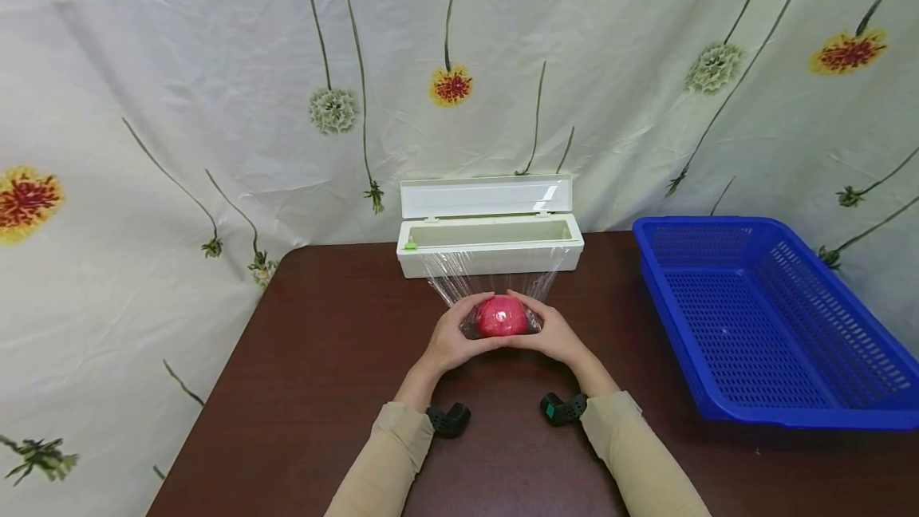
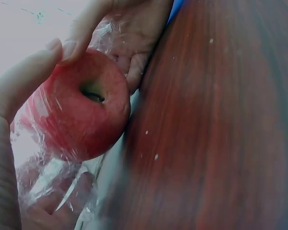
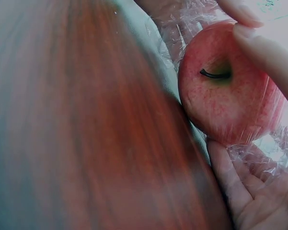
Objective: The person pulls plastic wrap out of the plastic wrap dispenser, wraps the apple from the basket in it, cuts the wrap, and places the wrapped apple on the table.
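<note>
Fingers of the left hand (image 1: 451,337) and the right hand (image 1: 557,335), I see, are half curled, holding between them the red apple (image 1: 502,316), whose cling film (image 1: 447,276) stretches to the white dispenser (image 1: 491,220) behind, left of the blue basket (image 1: 750,337).

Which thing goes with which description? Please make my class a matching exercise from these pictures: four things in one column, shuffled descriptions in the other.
1. Apple
2. Box
3. Basket
4. Film

A. White, its lid open
B. Clear, stretched from the box
C. Red, held between left hand and right hand
D. Blue, right of the box in the head view

Pairs: 1-C, 2-A, 3-D, 4-B
</note>
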Motion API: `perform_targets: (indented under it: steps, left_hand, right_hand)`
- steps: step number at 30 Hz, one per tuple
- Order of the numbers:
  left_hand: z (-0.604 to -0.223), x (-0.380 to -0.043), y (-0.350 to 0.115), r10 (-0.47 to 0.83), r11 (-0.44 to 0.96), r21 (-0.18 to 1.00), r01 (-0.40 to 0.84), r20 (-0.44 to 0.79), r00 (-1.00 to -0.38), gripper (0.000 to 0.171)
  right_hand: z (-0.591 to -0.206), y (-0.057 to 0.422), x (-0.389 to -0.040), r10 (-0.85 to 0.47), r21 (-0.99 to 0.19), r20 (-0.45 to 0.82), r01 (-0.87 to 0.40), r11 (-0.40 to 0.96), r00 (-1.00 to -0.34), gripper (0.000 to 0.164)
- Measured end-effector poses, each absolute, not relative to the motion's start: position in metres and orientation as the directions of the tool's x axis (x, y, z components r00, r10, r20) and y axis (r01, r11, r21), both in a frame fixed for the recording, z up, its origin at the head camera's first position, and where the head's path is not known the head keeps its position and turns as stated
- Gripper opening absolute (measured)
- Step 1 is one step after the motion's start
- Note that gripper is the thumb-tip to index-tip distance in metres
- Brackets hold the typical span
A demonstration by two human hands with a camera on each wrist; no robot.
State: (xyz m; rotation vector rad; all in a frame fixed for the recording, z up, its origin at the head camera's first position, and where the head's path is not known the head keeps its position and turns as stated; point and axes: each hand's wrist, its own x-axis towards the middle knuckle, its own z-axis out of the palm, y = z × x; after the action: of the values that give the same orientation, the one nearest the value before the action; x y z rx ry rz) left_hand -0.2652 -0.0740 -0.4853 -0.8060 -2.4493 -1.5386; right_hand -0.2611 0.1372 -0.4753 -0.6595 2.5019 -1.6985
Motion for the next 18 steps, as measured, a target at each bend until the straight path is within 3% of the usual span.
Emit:
perform_targets:
  steps: [5,10,18]
  left_hand:
    - [-0.487,-0.268,-0.077,0.394,0.313,0.821,0.477,0.344,-0.852,0.080]
    - [-0.489,-0.270,-0.079,0.388,0.311,0.820,0.481,0.352,-0.852,0.076]
    - [-0.482,-0.266,-0.079,0.359,0.314,0.845,0.434,0.317,-0.878,0.071]
  right_hand:
    - [-0.454,0.134,-0.249,-0.346,-0.909,0.157,-0.272,0.317,-0.925,0.074]
    - [-0.448,0.132,-0.243,-0.283,-0.915,0.106,-0.205,0.348,-0.953,0.067]
    - [-0.452,0.132,-0.245,-0.241,-0.924,0.143,-0.217,0.313,-0.960,0.050]
